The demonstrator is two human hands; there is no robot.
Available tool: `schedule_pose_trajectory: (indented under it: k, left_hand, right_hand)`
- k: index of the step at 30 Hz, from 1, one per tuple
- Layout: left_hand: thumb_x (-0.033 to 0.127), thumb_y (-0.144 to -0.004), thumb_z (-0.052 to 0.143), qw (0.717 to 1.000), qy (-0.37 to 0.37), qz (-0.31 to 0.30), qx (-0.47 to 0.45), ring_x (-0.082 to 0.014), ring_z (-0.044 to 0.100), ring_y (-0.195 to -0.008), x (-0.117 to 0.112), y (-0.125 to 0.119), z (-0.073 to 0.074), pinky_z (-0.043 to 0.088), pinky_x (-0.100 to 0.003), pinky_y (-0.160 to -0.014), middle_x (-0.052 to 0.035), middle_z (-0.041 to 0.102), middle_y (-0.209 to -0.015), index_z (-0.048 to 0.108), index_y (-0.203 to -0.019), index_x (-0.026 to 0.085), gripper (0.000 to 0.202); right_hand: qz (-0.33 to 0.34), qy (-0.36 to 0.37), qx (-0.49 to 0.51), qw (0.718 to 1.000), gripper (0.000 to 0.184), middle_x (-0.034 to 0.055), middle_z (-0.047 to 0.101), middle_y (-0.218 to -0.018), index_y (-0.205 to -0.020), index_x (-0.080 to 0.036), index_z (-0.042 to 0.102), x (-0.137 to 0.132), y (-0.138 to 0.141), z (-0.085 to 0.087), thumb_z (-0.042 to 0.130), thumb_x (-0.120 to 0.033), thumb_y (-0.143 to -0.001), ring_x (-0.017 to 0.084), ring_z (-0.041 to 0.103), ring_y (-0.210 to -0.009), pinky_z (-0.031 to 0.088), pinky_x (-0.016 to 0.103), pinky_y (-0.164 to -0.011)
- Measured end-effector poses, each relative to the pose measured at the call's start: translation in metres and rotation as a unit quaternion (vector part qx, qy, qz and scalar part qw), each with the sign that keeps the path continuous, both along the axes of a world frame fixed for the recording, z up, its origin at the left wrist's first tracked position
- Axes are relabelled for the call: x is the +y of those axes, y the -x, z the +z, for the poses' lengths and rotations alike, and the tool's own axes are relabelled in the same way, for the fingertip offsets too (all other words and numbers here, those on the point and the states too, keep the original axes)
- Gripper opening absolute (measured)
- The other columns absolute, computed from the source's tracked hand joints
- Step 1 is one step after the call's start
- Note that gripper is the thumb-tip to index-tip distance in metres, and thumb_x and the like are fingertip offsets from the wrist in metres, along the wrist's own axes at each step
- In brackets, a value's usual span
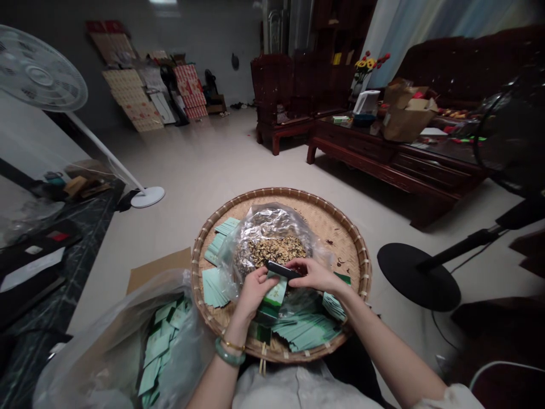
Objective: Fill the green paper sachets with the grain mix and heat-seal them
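My left hand (254, 292) is closed on a small light-green packet (276, 291) with a darker green lower end. Across the packet's top edge lies a slim black handheld device (281, 270), gripped by my right hand (314, 275); the fingertips of my left hand are close to its other end. Beneath and beyond my hands, a clear plastic bag (272, 218) of dried, chopped brown and yellow plant pieces (276, 250) sits in a round woven bamboo tray (340, 227). Fanned stacks of flat green packets (306, 329) lie around the bag, more (215, 288) at its left.
Left of the tray stands a large clear bag (106, 352) with many green packets (159, 346) in it. A white fan (148, 196) is at the left and a black fan (419, 276) at the right. A dark wooden table (383, 153) stands beyond.
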State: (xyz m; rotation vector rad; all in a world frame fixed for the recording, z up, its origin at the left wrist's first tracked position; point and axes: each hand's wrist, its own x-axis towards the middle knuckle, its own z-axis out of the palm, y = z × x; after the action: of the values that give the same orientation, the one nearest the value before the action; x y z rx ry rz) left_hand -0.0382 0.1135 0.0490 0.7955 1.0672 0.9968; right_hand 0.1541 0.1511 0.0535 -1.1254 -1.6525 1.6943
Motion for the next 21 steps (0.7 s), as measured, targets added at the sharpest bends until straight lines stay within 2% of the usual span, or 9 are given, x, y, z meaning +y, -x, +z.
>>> schedule_pose_trajectory:
  k: [5, 7, 10, 13, 16, 19, 21]
  left_hand:
    - [0.028, -0.052, 0.082, 0.999, 0.015, 0.043, -0.002, -0.0152, 0.065, -0.057, 0.0, -0.001, -0.002, 0.048, -0.023, -0.057, -0.0058, 0.073, -0.069, 0.066, -0.087, 0.01, 0.042]
    - [0.029, -0.051, 0.083, 0.998, 0.023, 0.058, -0.003, -0.0158, 0.065, -0.056, 0.0, 0.001, -0.003, 0.049, -0.025, -0.056, -0.0061, 0.073, -0.068, 0.066, -0.089, 0.01, 0.046]
    - [0.031, -0.049, 0.084, 0.995, 0.031, 0.094, -0.011, -0.017, 0.066, -0.06, 0.0, 0.005, -0.002, 0.051, -0.027, -0.059, -0.0072, 0.073, -0.073, 0.067, -0.09, 0.01, 0.049]
    - [0.031, -0.046, 0.086, 0.99, 0.027, 0.139, -0.024, -0.0156, 0.066, -0.062, -0.001, 0.007, 0.0, 0.051, -0.025, -0.061, -0.0062, 0.073, -0.075, 0.067, -0.085, 0.011, 0.048]
    - [0.034, -0.048, 0.084, 0.986, 0.021, 0.165, -0.026, -0.0131, 0.063, -0.058, -0.002, 0.005, 0.001, 0.049, -0.022, -0.057, -0.0032, 0.071, -0.068, 0.066, -0.08, 0.011, 0.044]
    - [0.038, -0.049, 0.083, 0.984, 0.017, 0.178, -0.022, -0.0113, 0.06, -0.054, -0.003, 0.001, 0.002, 0.046, -0.021, -0.054, -0.0005, 0.068, -0.062, 0.065, -0.075, 0.012, 0.041]
    - [0.038, -0.048, 0.083, 0.983, 0.013, 0.182, -0.021, -0.0104, 0.058, -0.054, -0.004, -0.001, 0.003, 0.045, -0.021, -0.054, 0.0007, 0.067, -0.062, 0.065, -0.073, 0.013, 0.04]
  right_hand:
    - [-0.037, -0.028, -0.004, 0.999, 0.052, 0.0058, 0.068, -0.096, -0.103, -0.013, 0.064, -0.002, 0.001, -0.004, 0.079, -0.035, -0.058, 0.021, 0.062, -0.086, 0.047, 0.033, -0.08]
    - [-0.066, -0.044, -0.002, 0.997, 0.052, 0.0066, 0.068, -0.1, -0.107, -0.013, 0.063, 0.0, -0.002, -0.006, 0.076, -0.038, -0.062, 0.022, 0.062, -0.09, 0.047, 0.035, -0.083]
    - [-0.115, -0.103, -0.06, 0.986, 0.058, 0.0084, 0.067, -0.107, -0.115, -0.014, 0.06, 0.008, -0.012, -0.013, 0.073, -0.042, -0.066, 0.024, 0.062, -0.095, 0.046, 0.038, -0.086]
    - [-0.132, -0.197, -0.177, 0.955, 0.062, 0.0108, 0.065, -0.112, -0.118, -0.016, 0.059, 0.017, -0.022, -0.027, 0.075, -0.042, -0.064, 0.028, 0.06, -0.101, 0.045, 0.04, -0.088]
    - [-0.148, -0.274, -0.265, 0.913, 0.056, 0.0121, 0.065, -0.111, -0.119, -0.017, 0.058, 0.02, -0.024, -0.037, 0.072, -0.039, -0.069, 0.029, 0.059, -0.102, 0.045, 0.042, -0.087]
    - [-0.175, -0.328, -0.287, 0.883, 0.045, 0.0127, 0.064, -0.108, -0.115, -0.017, 0.06, 0.014, -0.015, -0.034, 0.067, -0.035, -0.074, 0.029, 0.058, -0.102, 0.044, 0.042, -0.087]
    - [-0.186, -0.345, -0.25, 0.885, 0.038, 0.0117, 0.064, -0.107, -0.112, -0.018, 0.061, 0.005, -0.004, -0.023, 0.062, -0.037, -0.079, 0.027, 0.057, -0.101, 0.044, 0.04, -0.087]
